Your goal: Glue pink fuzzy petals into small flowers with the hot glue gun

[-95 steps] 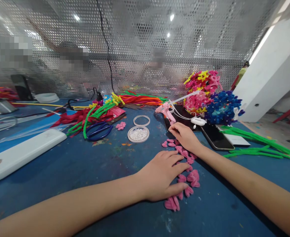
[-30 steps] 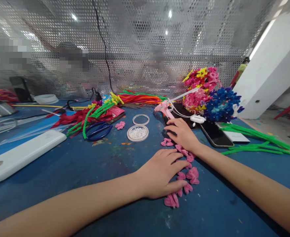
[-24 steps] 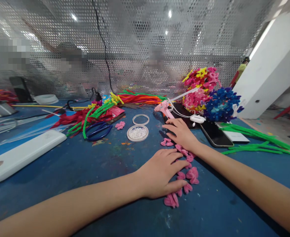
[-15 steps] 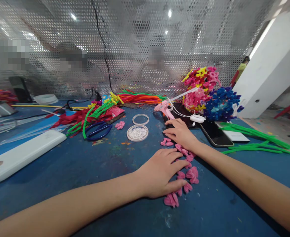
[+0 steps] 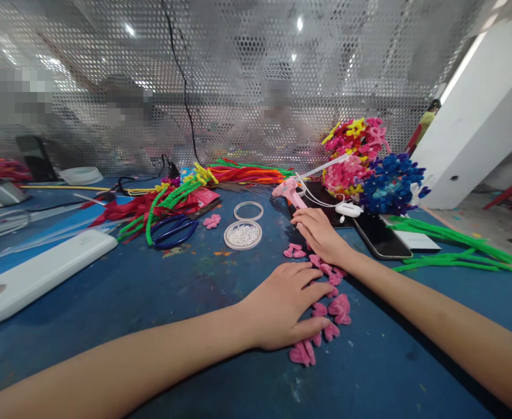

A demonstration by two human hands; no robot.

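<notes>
My left hand (image 5: 286, 305) lies palm down with its fingers spread over several pink fuzzy petal pieces (image 5: 340, 308), partly covering them. Farther back, my right hand (image 5: 319, 233) rests on the table at the edge of the same pieces. Its fingers are stretched out close together, and I see nothing held in them. Just beyond its fingertips is a pink glue gun (image 5: 291, 191) with a clear glue stick in its back. A finished pink flower (image 5: 212, 221) lies apart to the left, near a round dish of white beads (image 5: 243, 235).
Blue-handled scissors (image 5: 175, 231), green pipe cleaners (image 5: 177, 195) and a white device (image 5: 46, 273) lie left. Right are a phone (image 5: 382, 235), a white charger (image 5: 348, 209), a blue flower ball (image 5: 391, 185) and more green stems (image 5: 457, 262). A perforated metal screen (image 5: 238, 70) stands behind.
My right hand has drawn its fingers closer together and shifted slightly right, away from the pink pieces' far end. My left hand has stayed where it was.
</notes>
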